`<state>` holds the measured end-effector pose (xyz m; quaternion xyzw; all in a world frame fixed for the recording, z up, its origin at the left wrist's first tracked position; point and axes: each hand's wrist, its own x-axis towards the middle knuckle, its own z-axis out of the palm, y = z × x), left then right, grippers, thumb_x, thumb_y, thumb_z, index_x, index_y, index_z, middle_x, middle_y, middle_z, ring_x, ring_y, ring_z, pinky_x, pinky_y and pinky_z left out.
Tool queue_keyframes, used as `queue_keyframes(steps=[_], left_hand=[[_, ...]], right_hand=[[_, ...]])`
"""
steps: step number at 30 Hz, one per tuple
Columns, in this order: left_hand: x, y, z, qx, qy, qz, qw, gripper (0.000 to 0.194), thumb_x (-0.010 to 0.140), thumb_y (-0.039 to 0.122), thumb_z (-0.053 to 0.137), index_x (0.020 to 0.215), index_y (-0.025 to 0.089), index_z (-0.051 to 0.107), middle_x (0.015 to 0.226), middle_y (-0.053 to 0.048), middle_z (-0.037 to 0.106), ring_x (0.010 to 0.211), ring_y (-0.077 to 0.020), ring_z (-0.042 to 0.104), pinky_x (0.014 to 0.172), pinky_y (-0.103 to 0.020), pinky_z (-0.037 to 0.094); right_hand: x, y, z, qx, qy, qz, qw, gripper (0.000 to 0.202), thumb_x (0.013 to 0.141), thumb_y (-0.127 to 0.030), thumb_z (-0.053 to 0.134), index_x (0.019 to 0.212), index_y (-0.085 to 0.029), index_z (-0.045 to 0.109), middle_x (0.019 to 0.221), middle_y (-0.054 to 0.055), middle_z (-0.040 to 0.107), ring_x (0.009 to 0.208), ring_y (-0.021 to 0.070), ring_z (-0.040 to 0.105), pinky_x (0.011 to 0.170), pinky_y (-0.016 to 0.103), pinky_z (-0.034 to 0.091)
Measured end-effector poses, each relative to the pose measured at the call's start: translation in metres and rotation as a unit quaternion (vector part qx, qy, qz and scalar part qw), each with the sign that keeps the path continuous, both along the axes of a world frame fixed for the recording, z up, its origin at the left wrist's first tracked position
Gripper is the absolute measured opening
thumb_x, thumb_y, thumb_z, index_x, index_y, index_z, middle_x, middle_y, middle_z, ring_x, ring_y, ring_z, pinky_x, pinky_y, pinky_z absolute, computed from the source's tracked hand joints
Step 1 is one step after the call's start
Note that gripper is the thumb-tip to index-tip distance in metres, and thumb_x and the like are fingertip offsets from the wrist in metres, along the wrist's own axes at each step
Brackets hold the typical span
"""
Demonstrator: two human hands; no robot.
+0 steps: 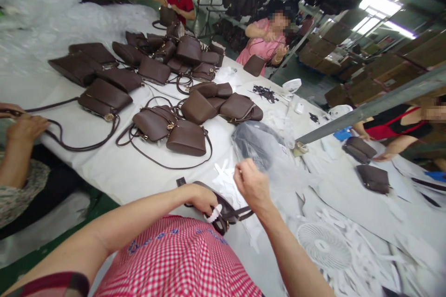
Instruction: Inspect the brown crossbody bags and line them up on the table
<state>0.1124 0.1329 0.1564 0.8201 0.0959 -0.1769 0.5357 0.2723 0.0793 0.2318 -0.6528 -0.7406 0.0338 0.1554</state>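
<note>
A dark brown handbag (226, 206) lies on the table right against my body, partly covered by my arm. My left hand (201, 198) is closed on it, fingers curled down at its near side. A small white strip (214, 214) shows at those fingertips, and I cannot tell whether it is attached to the bag. Raised above the bag's right end, my right hand (251, 182) is closed in a fist; what it holds, if anything, is hidden. The bag's strap (244, 213) runs towards my right wrist. A black tag (180, 181) shows at the bag's left end.
Several brown handbags (186, 137) are heaped across the white table (146, 185). Clear plastic wrapping (275, 158), white scraps (225, 176) and a white fan (324, 245) lie to the right. A slanting metal post (348, 120) crosses there. Co-workers handle bags around the table.
</note>
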Motion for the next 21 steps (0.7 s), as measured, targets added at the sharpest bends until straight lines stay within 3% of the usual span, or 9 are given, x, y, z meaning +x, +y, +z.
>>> queue_keyframes(steps=[2,5,7,9,12,16,19,21], left_hand=[[-0.001,-0.003,0.0,-0.023,-0.008,-0.001,1.0,0.016,0.073,0.008,0.062,0.078,0.019,0.072,0.064,0.004,0.065,0.061,-0.0136,0.057,0.059,-0.02,0.043],[-0.004,0.001,-0.001,-0.03,-0.017,0.027,0.999,0.021,0.078,0.007,0.055,0.085,0.018,0.07,0.071,0.003,0.065,0.067,-0.0131,0.057,0.063,-0.019,0.044],[-0.005,0.006,-0.003,-0.026,-0.013,0.038,0.999,0.019,0.077,0.008,0.054,0.083,0.018,0.069,0.068,0.004,0.064,0.065,-0.013,0.055,0.063,-0.02,0.043],[-0.005,0.008,-0.005,-0.025,-0.003,0.041,0.999,0.016,0.076,0.01,0.055,0.078,0.018,0.068,0.064,0.004,0.061,0.062,-0.0131,0.053,0.062,-0.021,0.042],[0.0,0.006,-0.009,-0.028,0.017,0.037,0.999,0.011,0.074,0.012,0.057,0.07,0.017,0.065,0.057,0.004,0.056,0.057,-0.0135,0.05,0.059,-0.023,0.041],[0.002,-0.001,-0.006,-0.05,0.037,0.019,0.998,0.015,0.075,0.014,0.054,0.061,0.017,0.059,0.051,0.004,0.051,0.05,-0.0128,0.046,0.053,-0.023,0.039],[-0.004,0.004,0.002,-0.077,0.038,0.018,0.996,0.021,0.08,0.016,0.046,0.063,0.017,0.059,0.056,0.002,0.056,0.053,-0.0136,0.051,0.055,-0.023,0.042],[-0.008,0.01,0.01,-0.088,0.033,0.034,0.995,0.021,0.084,0.021,0.043,0.076,0.016,0.062,0.068,0.0,0.062,0.061,-0.0147,0.056,0.059,-0.023,0.044]], right_hand=[[0.012,0.004,0.003,-0.023,0.093,-0.016,0.995,0.023,0.093,-0.025,0.042,0.083,-0.019,0.062,0.079,0.005,0.063,0.068,0.0155,0.057,0.064,0.025,0.041],[0.02,-0.006,-0.005,-0.18,0.213,0.001,0.96,0.026,0.093,-0.03,0.043,0.084,-0.02,0.066,0.077,0.003,0.067,0.063,0.015,0.059,0.065,0.026,0.043],[0.015,-0.018,-0.016,-0.265,0.251,0.015,0.931,0.027,0.092,-0.028,0.043,0.084,-0.02,0.068,0.073,0.001,0.067,0.06,0.015,0.059,0.061,0.026,0.042],[0.006,-0.03,-0.026,-0.294,0.252,0.029,0.922,0.026,0.091,-0.026,0.045,0.082,-0.021,0.069,0.069,0.0,0.067,0.062,0.0154,0.06,0.06,0.025,0.041],[-0.005,-0.041,-0.038,-0.252,0.187,0.044,0.948,0.024,0.091,-0.024,0.046,0.079,-0.02,0.066,0.07,0.001,0.066,0.065,0.0154,0.059,0.061,0.024,0.039],[-0.005,-0.041,-0.044,-0.115,0.094,0.038,0.988,0.025,0.092,-0.024,0.04,0.078,-0.019,0.06,0.073,0.005,0.063,0.066,0.0167,0.057,0.062,0.026,0.037],[0.0,-0.035,-0.044,-0.059,0.162,-0.032,0.985,0.024,0.093,-0.027,0.038,0.079,-0.021,0.056,0.071,0.005,0.062,0.067,0.0175,0.058,0.066,0.028,0.04],[0.002,-0.033,-0.043,-0.075,0.247,-0.083,0.963,0.022,0.094,-0.031,0.04,0.079,-0.022,0.053,0.067,0.003,0.062,0.064,0.0174,0.058,0.064,0.028,0.042]])
